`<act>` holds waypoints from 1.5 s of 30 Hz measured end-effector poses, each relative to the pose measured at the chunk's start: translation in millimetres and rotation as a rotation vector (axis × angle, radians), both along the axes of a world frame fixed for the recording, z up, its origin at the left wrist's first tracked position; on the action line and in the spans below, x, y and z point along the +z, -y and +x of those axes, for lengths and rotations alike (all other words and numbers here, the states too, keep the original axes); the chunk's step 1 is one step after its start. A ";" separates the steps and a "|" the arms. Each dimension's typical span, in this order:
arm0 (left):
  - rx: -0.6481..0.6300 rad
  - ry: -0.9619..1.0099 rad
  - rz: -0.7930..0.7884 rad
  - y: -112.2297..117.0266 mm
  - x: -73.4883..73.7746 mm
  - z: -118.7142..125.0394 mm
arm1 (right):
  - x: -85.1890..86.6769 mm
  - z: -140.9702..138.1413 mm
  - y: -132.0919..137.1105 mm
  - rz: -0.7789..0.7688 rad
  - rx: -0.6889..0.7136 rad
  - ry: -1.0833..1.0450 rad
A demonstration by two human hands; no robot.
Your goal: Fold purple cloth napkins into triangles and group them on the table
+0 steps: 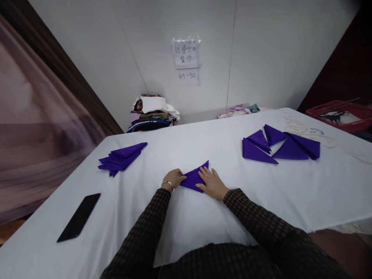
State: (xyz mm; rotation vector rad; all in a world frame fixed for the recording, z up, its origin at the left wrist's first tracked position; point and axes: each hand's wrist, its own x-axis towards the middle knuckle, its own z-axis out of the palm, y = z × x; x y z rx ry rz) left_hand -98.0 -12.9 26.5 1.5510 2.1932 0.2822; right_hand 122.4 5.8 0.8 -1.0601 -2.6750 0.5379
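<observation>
A purple cloth napkin (192,179), folded into a triangle, lies on the white tablecloth (186,147) in front of me. My left hand (174,178) pinches its left corner between thumb and fingers. My right hand (213,183) rests flat on the napkin's right side, fingers spread. To the left lies a fanned stack of folded purple napkins (123,157). Several more folded purple napkins (290,149) are laid out in a loose ring on the right side of the table.
A black phone-like slab (79,217) lies at the left front. Behind the table stand piles of folded clothes (154,112) and pale fabric (235,111). A red basket (345,126) holding dark items sits at the far right. Handwritten paper signs (186,60) hang on the wall.
</observation>
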 end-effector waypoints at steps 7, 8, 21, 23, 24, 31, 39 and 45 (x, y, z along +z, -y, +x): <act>0.039 -0.109 0.099 13.4 5.4 -21.8 | 0.5 -2.3 14.9 0.061 0.073 0.010; 0.052 -0.133 0.139 18.0 4.8 -15.9 | 0.0 -2.1 14.8 0.071 0.072 0.015; -0.309 -0.308 0.212 46.5 -29.3 52.6 | -3.7 0.6 10.3 0.079 0.070 0.010; -0.308 -0.330 0.204 45.9 -28.9 51.4 | 4.2 -3.5 9.5 0.077 0.090 -0.015; -0.308 -0.338 0.196 45.9 -28.5 51.6 | 9.3 -7.2 9.4 0.082 0.106 -0.036; -0.359 -0.381 0.103 45.9 -27.6 54.8 | 26.4 -46.5 10.6 -0.008 0.230 -0.087; -0.288 -0.311 0.186 45.0 -30.4 54.2 | 0.0 -34.6 -18.2 0.021 0.066 0.034; -0.299 -0.298 0.220 45.0 -31.6 54.0 | -6.9 -16.5 -37.3 0.073 -0.134 0.111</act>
